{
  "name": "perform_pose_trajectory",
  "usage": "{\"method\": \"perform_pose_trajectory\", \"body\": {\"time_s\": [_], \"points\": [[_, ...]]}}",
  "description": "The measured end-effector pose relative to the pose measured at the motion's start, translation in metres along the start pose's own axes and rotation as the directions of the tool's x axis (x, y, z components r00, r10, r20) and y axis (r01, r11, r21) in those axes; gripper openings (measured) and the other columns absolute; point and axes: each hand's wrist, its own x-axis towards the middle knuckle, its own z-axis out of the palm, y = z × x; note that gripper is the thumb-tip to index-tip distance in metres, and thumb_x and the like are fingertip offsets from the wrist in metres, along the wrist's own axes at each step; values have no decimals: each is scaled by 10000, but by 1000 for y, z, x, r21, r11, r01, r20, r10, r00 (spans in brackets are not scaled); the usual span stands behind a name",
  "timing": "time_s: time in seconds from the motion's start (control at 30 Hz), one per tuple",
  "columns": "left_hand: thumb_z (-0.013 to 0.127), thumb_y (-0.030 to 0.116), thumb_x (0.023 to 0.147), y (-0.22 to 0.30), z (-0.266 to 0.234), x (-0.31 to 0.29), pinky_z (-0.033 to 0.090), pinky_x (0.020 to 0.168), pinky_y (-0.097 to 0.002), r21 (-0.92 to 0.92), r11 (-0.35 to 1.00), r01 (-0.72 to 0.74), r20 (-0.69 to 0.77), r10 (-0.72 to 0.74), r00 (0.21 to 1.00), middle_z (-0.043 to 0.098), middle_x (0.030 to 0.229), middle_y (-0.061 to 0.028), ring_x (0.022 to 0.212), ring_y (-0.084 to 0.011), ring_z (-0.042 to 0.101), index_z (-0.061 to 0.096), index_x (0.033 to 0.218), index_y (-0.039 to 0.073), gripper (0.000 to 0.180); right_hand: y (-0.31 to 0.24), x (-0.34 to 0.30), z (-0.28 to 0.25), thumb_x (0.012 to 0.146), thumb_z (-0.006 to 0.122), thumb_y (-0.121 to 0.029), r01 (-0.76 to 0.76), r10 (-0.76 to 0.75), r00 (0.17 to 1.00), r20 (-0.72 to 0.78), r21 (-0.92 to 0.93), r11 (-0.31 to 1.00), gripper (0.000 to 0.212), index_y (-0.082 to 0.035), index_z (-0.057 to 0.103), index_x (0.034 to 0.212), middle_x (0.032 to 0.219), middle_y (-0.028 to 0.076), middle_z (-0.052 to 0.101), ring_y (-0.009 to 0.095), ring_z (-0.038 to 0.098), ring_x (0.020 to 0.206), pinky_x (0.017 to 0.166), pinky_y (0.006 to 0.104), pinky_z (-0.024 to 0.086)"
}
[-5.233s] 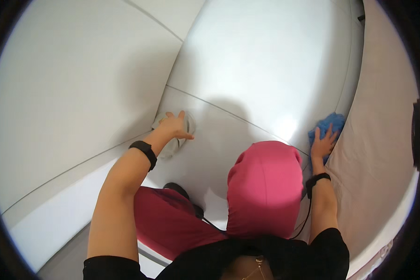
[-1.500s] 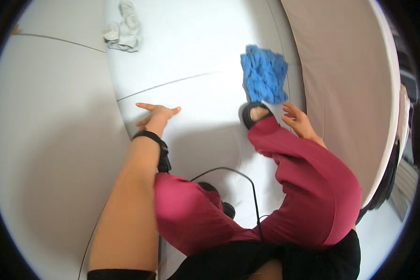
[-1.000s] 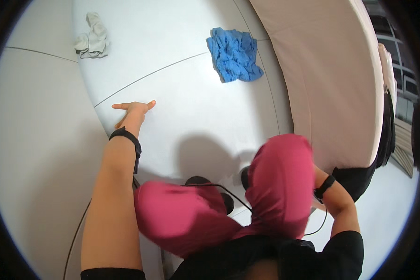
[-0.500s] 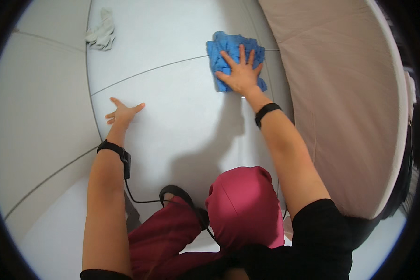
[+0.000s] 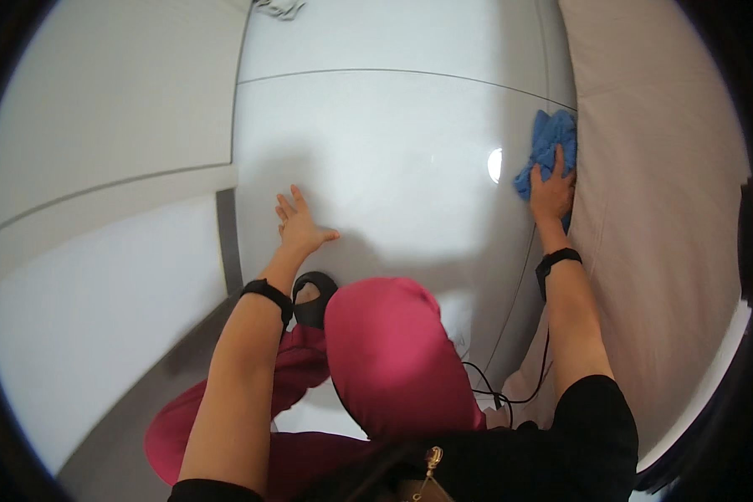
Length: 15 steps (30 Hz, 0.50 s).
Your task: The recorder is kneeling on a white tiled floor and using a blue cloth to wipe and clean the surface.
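At the right, a bunched blue cloth (image 5: pixel 552 134) lies on the white floor against the beige fabric side. My right hand (image 5: pixel 552 194) presses down on it and is closed over its near part, one finger stretched along the folds. Part of the cloth is hidden under that hand. Left of the middle, my left hand (image 5: pixel 303 233) is open with fingers spread and nothing in them. It is over the glossy floor (image 5: pixel 376 151), beside my black shoe; whether its fingertips touch the floor I cannot tell.
The beige fabric-covered furniture (image 5: pixel 644 209) borders the floor on the right. A pale cabinet-like panel (image 5: pixel 125 109) stands on the left. At the top lies a crumpled greyish cloth (image 5: pixel 281 8). A black cable (image 5: pixel 510 400) loops near my knee (image 5: pixel 393 343).
My right hand has moved the blue cloth right, up to the beige fabric side, and the cloth is more bunched. The view has shifted, and my left hand now shows nearer my shoe.
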Motion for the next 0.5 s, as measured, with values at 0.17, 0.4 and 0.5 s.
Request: {"method": "perform_pose_trajectory", "body": {"time_s": [0.17, 0.4, 0.5], "points": [[843, 320, 529, -41, -9, -13, 236, 1018, -516, 55, 998, -33, -96, 38, 995, -98, 1403, -309, 1308, -464, 10, -103, 1383, 53, 1302, 4, -1, 9, 813, 497, -446, 19, -24, 999, -45, -110, 994, 643, -290, 238, 1380, 1311, 294, 309, 449, 354, 1174, 971, 505, 303], [864, 342, 478, -48, 11, -16, 155, 937, -689, -133, 972, 194, 76, -185, 980, -247, 1367, -297, 1240, -566, -111, -227, 1357, 166, 1412, 15, 5, 17, 832, 479, -460, 52, -58, 993, -101, -58, 997, 621, -340, 214, 1380, 1372, 235, 264, 415, 294, 1232, 985, 522, 270], [874, 315, 465, -50, 20, -11, 146, 950, -677, -160, 971, 176, 17, -175, 984, -259, 1357, -304, 1234, -569, -121, -260, 1341, 162, 1441, -6, 5, 14, 866, 360, -513, -172, 178, 984, 30, -146, 974, 544, -359, 234, 1372, 1458, 116, 139, 401, 229, 1274, 971, 583, 223]]}}
